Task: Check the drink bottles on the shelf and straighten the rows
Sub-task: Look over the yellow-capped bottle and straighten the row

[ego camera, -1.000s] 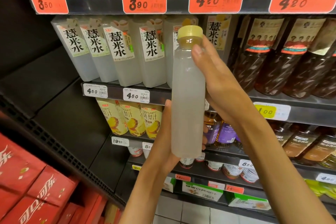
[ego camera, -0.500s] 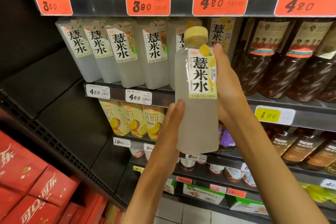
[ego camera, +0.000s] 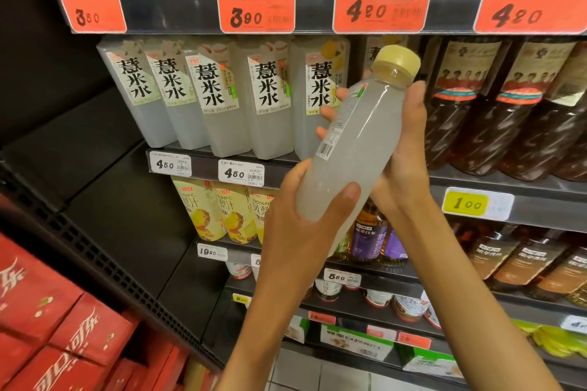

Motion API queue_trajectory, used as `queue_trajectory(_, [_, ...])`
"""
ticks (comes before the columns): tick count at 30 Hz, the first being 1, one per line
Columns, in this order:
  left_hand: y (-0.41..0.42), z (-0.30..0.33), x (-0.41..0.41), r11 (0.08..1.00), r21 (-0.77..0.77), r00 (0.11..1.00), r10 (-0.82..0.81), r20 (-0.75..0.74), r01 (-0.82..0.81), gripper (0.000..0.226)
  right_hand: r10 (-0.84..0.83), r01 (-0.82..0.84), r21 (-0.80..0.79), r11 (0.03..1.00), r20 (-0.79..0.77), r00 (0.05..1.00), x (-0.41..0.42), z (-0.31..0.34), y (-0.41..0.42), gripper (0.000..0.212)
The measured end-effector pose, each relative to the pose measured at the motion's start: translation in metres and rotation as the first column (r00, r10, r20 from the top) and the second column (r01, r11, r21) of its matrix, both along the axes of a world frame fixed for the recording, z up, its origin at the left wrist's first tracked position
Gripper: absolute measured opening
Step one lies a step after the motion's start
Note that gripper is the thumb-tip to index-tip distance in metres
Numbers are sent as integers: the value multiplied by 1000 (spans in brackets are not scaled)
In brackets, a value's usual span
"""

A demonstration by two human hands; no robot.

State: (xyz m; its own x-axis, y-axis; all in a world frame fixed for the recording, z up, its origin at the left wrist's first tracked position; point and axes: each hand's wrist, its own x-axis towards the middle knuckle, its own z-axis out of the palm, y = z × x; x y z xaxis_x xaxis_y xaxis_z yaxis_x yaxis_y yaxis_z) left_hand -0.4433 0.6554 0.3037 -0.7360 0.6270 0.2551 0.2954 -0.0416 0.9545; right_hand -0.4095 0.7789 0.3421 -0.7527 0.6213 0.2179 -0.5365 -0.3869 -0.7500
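A cloudy white drink bottle (ego camera: 355,140) with a yellow cap is held in front of the shelf, tilted with its cap up and to the right. Its label faces left, barcode edge showing. My left hand (ego camera: 301,225) grips the bottle's bottom end, thumb across the front. My right hand (ego camera: 403,143) grips its upper half from behind, fingertips showing on the left side. A row of matching white bottles (ego camera: 209,98) stands on the shelf (ego camera: 317,165) behind, labels forward.
Dark tea bottles (ego camera: 508,111) fill the shelf's right part. Yellow juice bottles (ego camera: 222,213) and purple-labelled bottles (ego camera: 371,235) stand one shelf lower. Red cola cartons (ego camera: 57,327) are stacked at the lower left. A dark side panel (ego camera: 95,184) bounds the shelving on the left.
The bottle has been turned and tilted: its label front faced me half a second ago and now points left. My left thumb has wrapped onto the bottle's lower front.
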Motion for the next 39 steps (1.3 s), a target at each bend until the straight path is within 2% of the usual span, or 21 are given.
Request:
queue_trajectory(2, [1,-1,2,1000,-1,1000,13,0,-13,84,-43,43,55,998,-1,999,1,1,0,66])
queue_trajectory(4, [1,-1,2,1000,7,1000,-9,7,9,82,-50,49,107,993,4,999,2,3,1,57])
queue_trajectory(8, [-3,0,0,995,46,993,-91,80,88,63,-46,41,202,979,20,999,5,5,2,57])
queue_trajectory(10, [-9,0,-5,985,62,978,-167,128,161,57,-4,4,233,972,1,1000,7,8,5,78])
queue_trajectory(12, [-16,-3,-11,970,88,947,-239,215,225,57,110,-90,225,970,-75,991,8,14,9,96])
queue_trajectory(14, [-20,-7,-15,949,128,892,-314,325,288,66,172,-151,195,969,-95,980,7,18,9,94])
queue_trajectory(16, [-18,-11,-15,911,164,841,-413,350,379,66,198,-182,189,965,-71,978,3,18,9,80])
queue_trajectory(18, [-15,-12,-12,901,170,837,-433,334,399,64,169,-150,224,963,-66,983,1,17,7,62])
queue_trajectory(20, [-12,-11,-14,931,146,888,-364,280,335,70,58,-42,263,964,-52,997,3,17,6,44])
queue_trajectory(24, [0,-4,-18,958,169,960,-254,118,232,67,-138,159,484,861,-78,987,7,18,2,30])
queue_trajectory(27, [7,-10,-13,989,68,988,-128,-88,135,58,-81,111,615,781,-77,994,11,19,-1,32])
queue_trajectory(30, [7,-19,-13,983,151,986,-88,-145,109,59,37,-8,753,658,-21,999,23,26,3,41])
queue_trajectory(32, [5,-21,-15,973,206,986,-73,-149,103,64,52,16,817,576,-56,997,28,30,4,48])
queue_trajectory(35, [5,-21,-17,968,224,986,-82,-143,113,64,91,43,824,565,-114,989,28,33,-3,48])
queue_trajectory(39, [1,-18,-22,967,203,980,-126,-157,157,56,80,31,819,573,-94,992,25,35,-3,37])
